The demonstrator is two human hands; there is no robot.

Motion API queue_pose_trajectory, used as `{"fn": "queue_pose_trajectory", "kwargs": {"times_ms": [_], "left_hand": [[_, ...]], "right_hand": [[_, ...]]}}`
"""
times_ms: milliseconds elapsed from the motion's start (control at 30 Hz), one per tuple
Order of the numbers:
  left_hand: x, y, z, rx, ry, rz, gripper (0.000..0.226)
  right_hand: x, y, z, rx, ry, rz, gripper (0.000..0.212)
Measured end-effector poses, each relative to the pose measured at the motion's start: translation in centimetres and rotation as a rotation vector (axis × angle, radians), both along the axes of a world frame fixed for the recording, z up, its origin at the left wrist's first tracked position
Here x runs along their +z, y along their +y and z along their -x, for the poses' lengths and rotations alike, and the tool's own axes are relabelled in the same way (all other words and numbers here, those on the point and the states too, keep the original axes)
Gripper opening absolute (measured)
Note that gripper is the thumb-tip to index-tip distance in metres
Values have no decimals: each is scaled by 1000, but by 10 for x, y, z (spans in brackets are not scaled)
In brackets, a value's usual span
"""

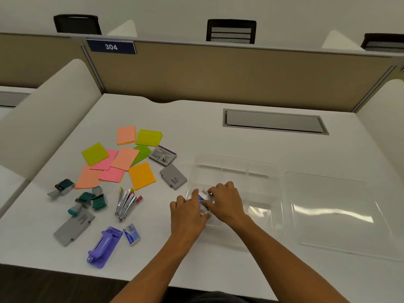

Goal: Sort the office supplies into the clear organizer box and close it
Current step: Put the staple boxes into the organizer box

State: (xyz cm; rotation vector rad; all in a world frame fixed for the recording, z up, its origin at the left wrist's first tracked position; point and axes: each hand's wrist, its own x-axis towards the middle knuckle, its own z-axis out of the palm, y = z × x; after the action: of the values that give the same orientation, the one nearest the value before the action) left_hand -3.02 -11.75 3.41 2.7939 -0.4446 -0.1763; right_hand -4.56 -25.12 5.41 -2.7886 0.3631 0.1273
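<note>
Head view: both hands meet at the near-left corner of the clear organizer box (235, 171) on the white table (196, 127); the left hand (188, 215) and right hand (225, 201) together pinch a small staple box (204, 199), its lid (334, 211) lying just right.

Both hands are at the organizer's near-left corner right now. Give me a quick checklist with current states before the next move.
1. Clear organizer box open, lid lying to its right: ok.
2. Small box held by left hand and right hand: ok.
3. Small box fully seated in a compartment: cannot tell, hands cover it.
4. Sticky notes, staplers, purple hole punch sorted: not ok, all on the desk.
5. Far compartments free: ok.
</note>
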Motion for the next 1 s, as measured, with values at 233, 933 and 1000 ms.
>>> {"fn": "queue_pose_trajectory", "kwargs": {"times_ms": [233,933,1000], "left_hand": [[-4,0,0,-4,-9,24,80],[-22,68,13,103,-40,245,69],[-24,76,15,123,-38,249,69]], "right_hand": [[-7,2,-5,3,16,99,51],[-8,42,-13,95,-125,-220,46],[-7,52,-15,148,-149,-215,47]]}}
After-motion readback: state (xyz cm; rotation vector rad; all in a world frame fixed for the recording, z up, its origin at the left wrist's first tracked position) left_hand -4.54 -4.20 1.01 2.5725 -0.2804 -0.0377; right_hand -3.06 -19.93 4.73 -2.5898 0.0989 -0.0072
